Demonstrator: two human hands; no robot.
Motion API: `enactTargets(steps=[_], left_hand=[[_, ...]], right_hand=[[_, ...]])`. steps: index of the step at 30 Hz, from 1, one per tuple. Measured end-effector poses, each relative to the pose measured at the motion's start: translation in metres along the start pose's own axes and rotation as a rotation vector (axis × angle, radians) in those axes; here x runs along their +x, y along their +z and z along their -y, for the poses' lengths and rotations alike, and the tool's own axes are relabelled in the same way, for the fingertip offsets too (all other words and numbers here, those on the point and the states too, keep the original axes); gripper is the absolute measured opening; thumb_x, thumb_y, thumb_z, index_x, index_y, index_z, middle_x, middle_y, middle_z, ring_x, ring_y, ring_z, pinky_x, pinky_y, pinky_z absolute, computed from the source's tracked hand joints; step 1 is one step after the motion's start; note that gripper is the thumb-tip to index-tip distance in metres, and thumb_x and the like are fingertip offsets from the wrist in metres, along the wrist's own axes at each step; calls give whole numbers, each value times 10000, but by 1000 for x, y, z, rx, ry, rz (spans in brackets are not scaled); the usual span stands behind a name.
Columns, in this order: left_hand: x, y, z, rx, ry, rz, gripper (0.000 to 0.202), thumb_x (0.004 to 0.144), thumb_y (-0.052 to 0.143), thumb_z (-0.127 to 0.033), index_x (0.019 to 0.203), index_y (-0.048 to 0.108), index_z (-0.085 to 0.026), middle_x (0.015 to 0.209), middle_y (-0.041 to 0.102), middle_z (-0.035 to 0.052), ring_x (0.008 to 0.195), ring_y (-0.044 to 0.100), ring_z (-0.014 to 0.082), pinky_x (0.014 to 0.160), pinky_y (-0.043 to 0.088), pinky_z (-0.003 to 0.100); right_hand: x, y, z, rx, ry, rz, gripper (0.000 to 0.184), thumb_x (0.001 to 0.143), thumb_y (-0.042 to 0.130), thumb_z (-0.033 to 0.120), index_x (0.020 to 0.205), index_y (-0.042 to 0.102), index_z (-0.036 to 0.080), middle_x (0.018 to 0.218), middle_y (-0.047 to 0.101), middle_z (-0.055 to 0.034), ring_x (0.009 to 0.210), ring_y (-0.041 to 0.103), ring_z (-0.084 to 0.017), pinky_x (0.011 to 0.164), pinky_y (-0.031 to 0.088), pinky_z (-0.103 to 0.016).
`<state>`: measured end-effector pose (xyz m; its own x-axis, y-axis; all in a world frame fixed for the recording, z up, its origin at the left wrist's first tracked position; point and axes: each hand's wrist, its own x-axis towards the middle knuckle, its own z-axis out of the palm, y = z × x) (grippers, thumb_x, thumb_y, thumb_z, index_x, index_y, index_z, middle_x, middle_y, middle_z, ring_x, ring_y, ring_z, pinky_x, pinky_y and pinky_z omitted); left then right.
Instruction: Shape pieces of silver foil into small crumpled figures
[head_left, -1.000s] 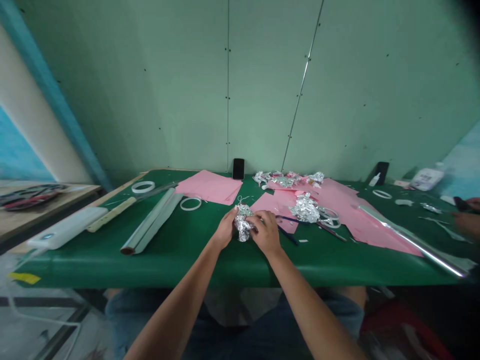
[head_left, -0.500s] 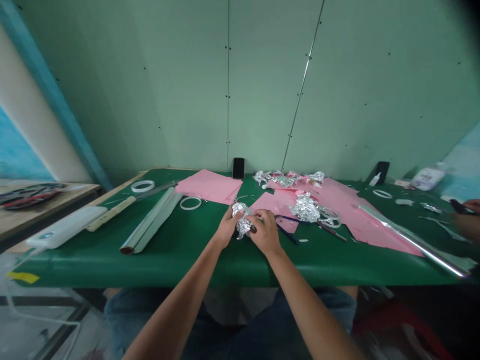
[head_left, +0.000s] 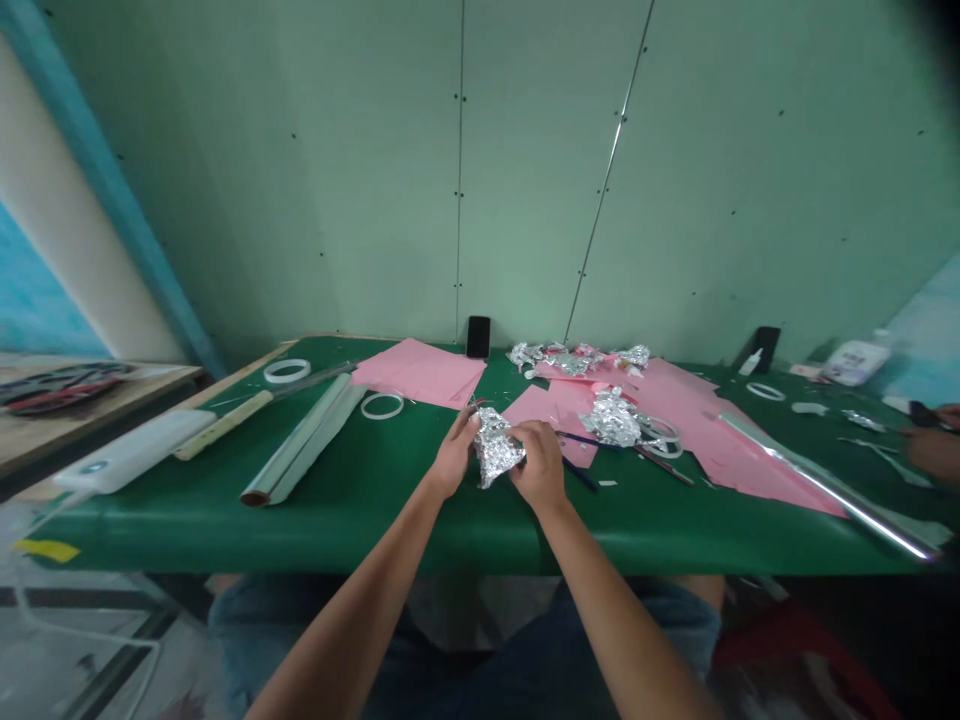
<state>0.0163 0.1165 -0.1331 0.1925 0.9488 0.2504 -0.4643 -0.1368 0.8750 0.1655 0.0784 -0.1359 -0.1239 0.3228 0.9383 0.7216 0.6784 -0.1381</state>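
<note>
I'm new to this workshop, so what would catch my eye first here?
First comes the crumpled aluminium foil lump, held between the left hand and right hand at the front of the green-covered table. To its right, bright pink paper sheets spread across the table, with more crumpled foil on them.

The crumpled aluminium foil (head_left: 493, 447) now shows more fully, a pointed wedge between the hands rather than a low, tucked wad. The left hand (head_left: 454, 455) and right hand (head_left: 538, 465) have drawn slightly apart, and the foil perhaps looks smoother
</note>
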Motion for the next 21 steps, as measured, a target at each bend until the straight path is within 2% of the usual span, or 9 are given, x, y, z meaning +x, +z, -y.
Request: enactTargets(steps=[2,5,10,14,17,21], left_hand=[[-1,1,0,8,-4,7,557,742,702,-471,1219,599,-205,1121,662,70,1028,605,242,891,447,337],[-1,3,-1,-2,-36,35,588,702,739,-478,1190,615,-176,1064,681,85,999,617,253,885,450,356],[0,8,-5,-58,-115,-41,597,682,736,-528,1122,648,-134,1016,694,106,984,622,265,887,448,372],[-2,9,-8,-48,-131,-57,577,666,768,-475,1127,645,-149,990,698,90,948,629,246,878,444,365],[-2,8,-10,-74,-127,-33,572,687,746,-491,1142,633,-163,1010,690,87,964,622,248,868,447,362],[-2,6,-12,-124,-160,6,552,741,676,-511,1199,577,-219,999,677,65,874,631,234,760,474,352]], right_hand=[[0,-1,2,-39,6,-12,258,809,540,142,1057,587,198,980,539,-94,917,509,-244,786,433,-386],[0,-1,3,-78,8,-43,192,840,543,145,991,625,229,967,532,-79,907,496,-231,786,422,-375],[-2,1,-3,-55,33,-58,119,856,541,201,925,636,220,859,553,-61,807,514,-215,729,389,-360],[-2,2,-6,2,47,-82,117,860,530,228,920,626,200,832,581,-63,782,538,-216,705,386,-358],[-1,3,-6,58,97,-79,112,846,532,181,910,623,198,841,586,-63,800,548,-213,706,419,-347],[-2,4,-6,132,191,-122,138,830,527,140,926,606,200,854,586,-56,833,560,-210,705,461,-336]])
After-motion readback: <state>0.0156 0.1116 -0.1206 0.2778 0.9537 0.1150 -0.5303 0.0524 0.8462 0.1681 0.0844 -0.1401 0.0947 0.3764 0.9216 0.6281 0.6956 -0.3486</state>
